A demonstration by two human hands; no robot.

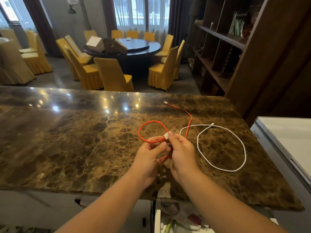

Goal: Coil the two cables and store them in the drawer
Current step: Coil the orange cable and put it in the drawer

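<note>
2 cables are in view, 1 red and 1 white, both on the marble counter (67, 132) that fills the middle of the frame. The red cable (143, 126) runs from its far plug in the upper right of the counter, pointing toward the upper left, down on a diagonal toward the lower left, then bends into 1 loop just left of the hands. The right hand (180, 153) pinches the cable's white plug between thumb and fingertips, the plug pointing up and to the right. The left hand (148, 158) has its fingers curled round the red strand below the loop. The white cable (242, 147) lies to the right of the hands in 1 wide open loop, its long axis running from upper left to lower right, and its tail crosses the red cable near the right hand. At the bottom of the frame, under the counter edge, an open drawer (157, 221) shows. No writing is readable.
</note>
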